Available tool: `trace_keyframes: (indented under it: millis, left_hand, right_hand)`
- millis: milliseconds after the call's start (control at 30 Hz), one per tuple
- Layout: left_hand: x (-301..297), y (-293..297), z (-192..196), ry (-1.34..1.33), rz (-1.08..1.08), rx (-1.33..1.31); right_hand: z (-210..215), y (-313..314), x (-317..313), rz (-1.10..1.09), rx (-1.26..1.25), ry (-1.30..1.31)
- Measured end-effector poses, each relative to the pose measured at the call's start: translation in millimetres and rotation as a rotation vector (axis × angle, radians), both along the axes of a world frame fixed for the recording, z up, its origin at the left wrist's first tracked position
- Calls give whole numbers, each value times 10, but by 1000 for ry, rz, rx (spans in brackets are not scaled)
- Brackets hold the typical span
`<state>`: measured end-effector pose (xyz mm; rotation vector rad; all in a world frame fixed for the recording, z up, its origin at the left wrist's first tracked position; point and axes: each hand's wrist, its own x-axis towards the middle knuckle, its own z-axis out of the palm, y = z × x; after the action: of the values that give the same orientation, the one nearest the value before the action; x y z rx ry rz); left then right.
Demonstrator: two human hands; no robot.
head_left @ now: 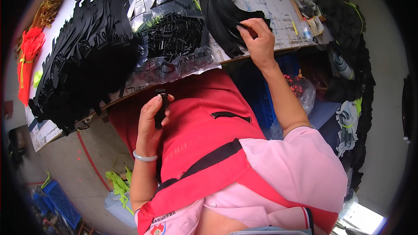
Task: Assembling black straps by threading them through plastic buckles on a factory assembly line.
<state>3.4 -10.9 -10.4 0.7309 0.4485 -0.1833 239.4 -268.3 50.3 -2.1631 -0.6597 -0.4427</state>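
My left hand [152,117] is closed around a small black plastic buckle [161,104] above my red apron, just below the table edge. A pale bangle sits on that wrist. My right hand [257,39] reaches onto the table and pinches the end of one black strap [250,17] from a fanned bunch of black straps [222,8]. A clear plastic bag of black buckles [174,35] lies between the two hands.
A large heap of black straps [82,56] covers the left of the white table [278,0]. Red cords [29,56] lie at the far left. More black straps hang at the right [352,30]. A blue crate [61,202] stands on the floor.
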Motion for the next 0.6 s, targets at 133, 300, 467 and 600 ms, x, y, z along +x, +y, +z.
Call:
trace_keyframes:
  millis: [133, 300, 467, 600]
  left_hand:
    - [357, -255, 437, -53, 47, 162]
    - [411, -99, 289, -52, -20, 364]
    - [105, 32, 271, -103, -192, 546]
    - [-88, 64, 152, -161, -379, 858]
  right_hand:
    - [96, 468, -634, 470, -12, -166]
    - [-226, 666, -1035, 697, 67, 24]
    - [-452, 632, -1092, 503, 306, 1267]
    - [-332, 833, -806, 591, 479, 1403]
